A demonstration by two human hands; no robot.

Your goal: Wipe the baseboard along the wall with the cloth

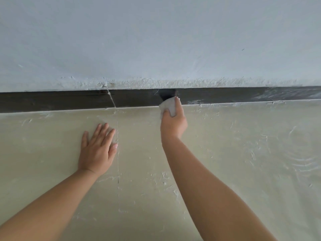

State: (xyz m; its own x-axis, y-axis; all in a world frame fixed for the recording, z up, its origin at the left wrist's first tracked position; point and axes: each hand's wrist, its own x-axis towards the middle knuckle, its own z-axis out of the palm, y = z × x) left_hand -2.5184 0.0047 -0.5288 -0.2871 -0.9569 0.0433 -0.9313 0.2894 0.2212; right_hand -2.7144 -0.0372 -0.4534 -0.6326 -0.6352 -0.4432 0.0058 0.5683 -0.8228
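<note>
In the head view, the right hand (173,121) pinches the cloth (169,106) against the dark baseboard (60,100) at the floor (243,153) joint; the left hand (97,150) lies spread flat. Judged risk: the small wad may miss the board's upper edge, or snag the cracked joint (112,100).

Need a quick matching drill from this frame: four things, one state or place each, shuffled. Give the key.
Things:
1. cloth
2. left hand
3. baseboard
4. wall

States:
A. dark strip where wall meets floor
B. flat on the floor, fingers spread
C. gripped by the right hand, against the strip
D. pale, rough along its bottom edge

Pairs: 1-C, 2-B, 3-A, 4-D
</note>
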